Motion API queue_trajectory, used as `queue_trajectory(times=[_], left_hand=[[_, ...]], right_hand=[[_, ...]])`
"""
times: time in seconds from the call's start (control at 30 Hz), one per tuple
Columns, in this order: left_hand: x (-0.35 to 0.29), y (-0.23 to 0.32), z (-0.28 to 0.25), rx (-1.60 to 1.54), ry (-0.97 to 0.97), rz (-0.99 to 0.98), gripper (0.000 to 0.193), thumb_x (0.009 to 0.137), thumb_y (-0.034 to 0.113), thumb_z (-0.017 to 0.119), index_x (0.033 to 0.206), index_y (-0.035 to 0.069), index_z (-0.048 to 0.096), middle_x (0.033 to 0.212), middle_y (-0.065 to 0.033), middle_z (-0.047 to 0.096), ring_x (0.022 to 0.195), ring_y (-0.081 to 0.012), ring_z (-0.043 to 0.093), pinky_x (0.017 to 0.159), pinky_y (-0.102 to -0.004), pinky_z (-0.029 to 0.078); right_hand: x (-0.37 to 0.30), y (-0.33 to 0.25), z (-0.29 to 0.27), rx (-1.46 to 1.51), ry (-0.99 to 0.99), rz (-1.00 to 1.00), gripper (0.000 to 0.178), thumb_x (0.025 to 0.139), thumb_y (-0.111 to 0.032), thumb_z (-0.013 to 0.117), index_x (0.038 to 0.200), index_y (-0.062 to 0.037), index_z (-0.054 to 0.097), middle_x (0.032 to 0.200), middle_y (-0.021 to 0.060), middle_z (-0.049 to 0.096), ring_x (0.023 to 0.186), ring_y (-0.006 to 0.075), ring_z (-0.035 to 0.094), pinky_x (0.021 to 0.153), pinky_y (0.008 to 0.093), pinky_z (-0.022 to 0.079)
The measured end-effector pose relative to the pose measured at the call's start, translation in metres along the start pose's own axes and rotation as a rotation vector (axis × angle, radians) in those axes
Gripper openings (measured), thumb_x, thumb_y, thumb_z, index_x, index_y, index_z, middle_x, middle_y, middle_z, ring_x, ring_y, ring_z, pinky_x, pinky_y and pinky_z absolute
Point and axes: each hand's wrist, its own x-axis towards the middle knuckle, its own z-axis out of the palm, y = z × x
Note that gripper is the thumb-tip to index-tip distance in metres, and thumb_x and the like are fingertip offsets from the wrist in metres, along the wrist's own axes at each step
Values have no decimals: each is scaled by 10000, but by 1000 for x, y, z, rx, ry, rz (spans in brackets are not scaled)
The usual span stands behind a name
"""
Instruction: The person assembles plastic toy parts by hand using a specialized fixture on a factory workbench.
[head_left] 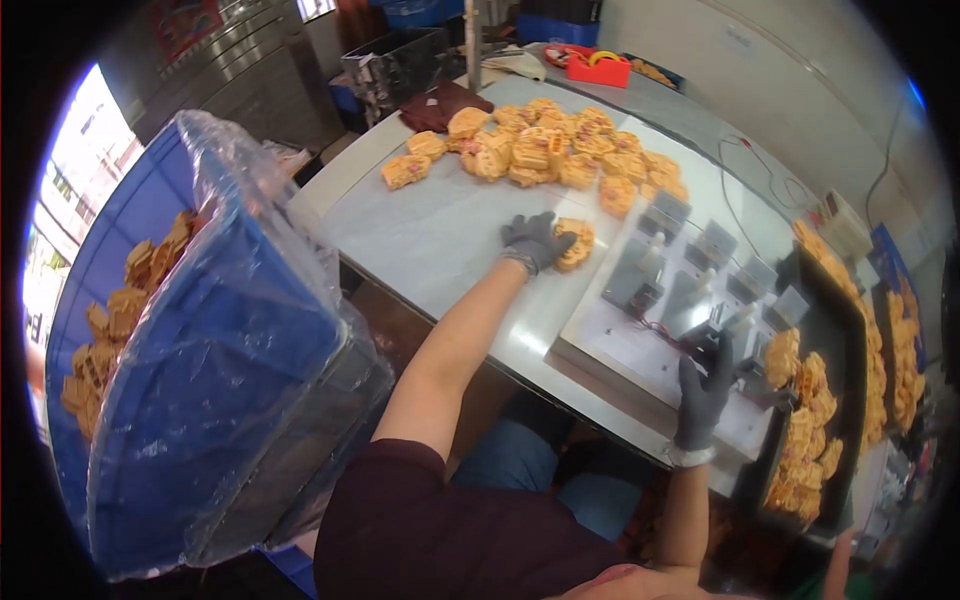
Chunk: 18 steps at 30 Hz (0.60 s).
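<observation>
My left hand (537,243), in a grey glove, rests on the table with its fingers apart. Its thumb reaches onto a yellow-orange moulded piece (574,246) lying just to its right; the fingers do not wrap round it. My right hand (706,395), also gloved in grey, is raised over the near right part of a white fixture board (625,352), fingers stretched and thumb apart. Its fingertips are close to a small black part (704,336) on the board; whether they touch it, I cannot tell. Several grey, shiny square plates (664,213) stand on the board.
A heap of similar yellow pieces (538,148) covers the table's far side. Right of the board, a black tray (848,400) holds more. A plastic-lined blue bin (220,370) stands at left. A red box (600,70) sits at the back; a cable (724,190) runs behind the board.
</observation>
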Motion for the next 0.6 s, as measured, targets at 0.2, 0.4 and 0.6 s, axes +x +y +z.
queue_trajectory(times=[0.2,0.4,0.6], left_hand=[[-22,-13,19,-163,148,161,557,839,484,584,1252,110,557,1100,-189,620,1026,-345,569,893,-415,438],[-38,16,14,39,111,-23,739,811,662,469,1356,163,444,1237,-178,567,1252,-333,414,1043,-530,234],[-16,22,21,-181,84,-37,706,714,442,641,1321,119,479,1157,-238,595,1072,-371,573,948,-430,425]], right_hand=[[-2,7,2,315,-112,28,584,830,-22,613,1380,-24,417,1172,61,564,992,137,551,816,268,479],[12,15,-13,548,-232,266,580,835,-7,610,1379,-23,409,1187,55,559,973,145,584,785,257,498],[13,18,-25,635,-273,249,611,814,6,615,1384,-17,399,1207,75,545,977,154,581,830,278,492]])
